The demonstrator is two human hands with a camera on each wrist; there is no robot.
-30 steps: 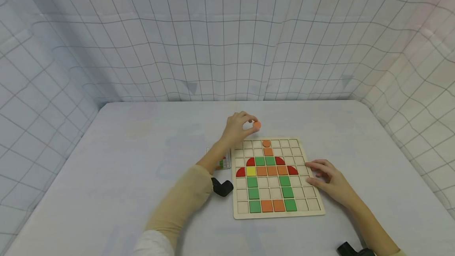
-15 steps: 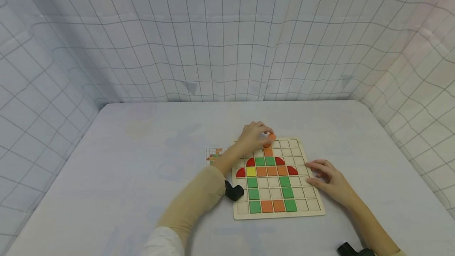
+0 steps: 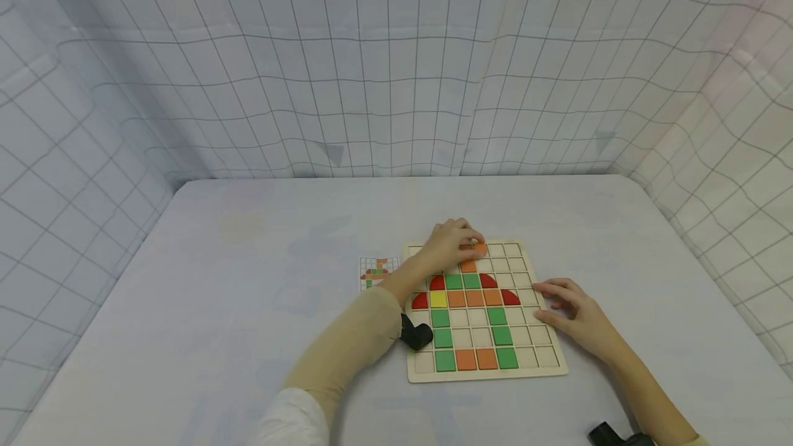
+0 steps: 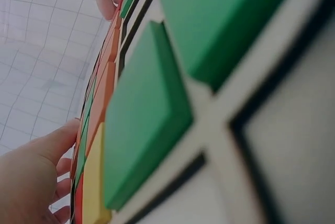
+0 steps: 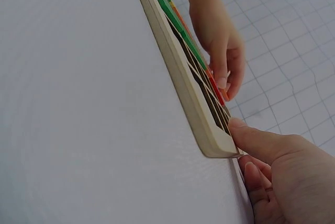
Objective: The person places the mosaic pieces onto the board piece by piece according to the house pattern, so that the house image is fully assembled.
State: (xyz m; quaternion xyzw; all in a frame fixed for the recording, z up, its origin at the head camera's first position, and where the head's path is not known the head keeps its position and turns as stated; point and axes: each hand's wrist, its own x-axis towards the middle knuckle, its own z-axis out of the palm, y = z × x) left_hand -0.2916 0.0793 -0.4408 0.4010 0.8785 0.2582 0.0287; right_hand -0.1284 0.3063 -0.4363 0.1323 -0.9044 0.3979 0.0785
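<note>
In the head view my left hand (image 3: 447,246) is over the top row of the wooden grid board (image 3: 421,376), pinching a round orange piece (image 3: 480,250) between thumb and fingers. Part of that piece is hidden by the fingertips. Just below it lies an orange square (image 3: 467,266). My right hand (image 3: 577,316) rests relaxed at the board's right edge, its thumb and index fingertips touching the rim apart from each other. The right wrist view shows its thumb on the rim near a corner.
Green squares (image 3: 440,318), red quarter-round pieces (image 3: 510,296) and a yellow square (image 3: 438,299) sit in the board's cells. A printed pattern card (image 3: 372,274) lies left of the board, partly behind the left forearm. White grid cloth hangs behind the table (image 3: 248,260).
My left hand has moved right and down, from behind the board onto its top row, bringing the round orange piece. More of the card has come into view. The right hand stays put.
</note>
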